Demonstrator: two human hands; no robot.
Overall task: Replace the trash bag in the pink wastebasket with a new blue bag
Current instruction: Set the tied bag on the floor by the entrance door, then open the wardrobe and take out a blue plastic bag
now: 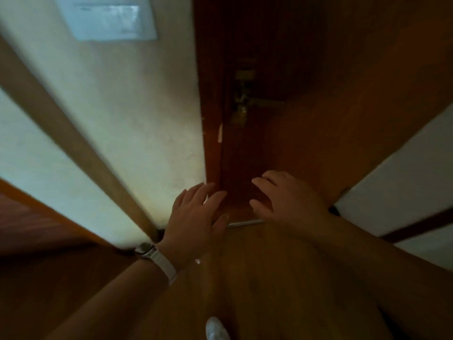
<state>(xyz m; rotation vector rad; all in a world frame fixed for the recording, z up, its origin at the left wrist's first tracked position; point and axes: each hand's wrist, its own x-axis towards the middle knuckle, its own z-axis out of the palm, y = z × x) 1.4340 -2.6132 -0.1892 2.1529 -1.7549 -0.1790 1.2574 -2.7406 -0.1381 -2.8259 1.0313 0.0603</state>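
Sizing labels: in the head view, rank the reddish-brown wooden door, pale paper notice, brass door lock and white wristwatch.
1. reddish-brown wooden door
2. pale paper notice
3. brass door lock and white wristwatch: alike, watch nearer; unranked.

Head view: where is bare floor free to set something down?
Bare wooden floor runs from the door threshold back to the shoe. It is crowded at the door's foot, where the left hand and right hand hover, both open.

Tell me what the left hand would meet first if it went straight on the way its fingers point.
Most likely the wooden door, near its edge by the pale wall. The left hand is open, holds nothing, and nothing shows between them; depth is unclear in this blurred view.
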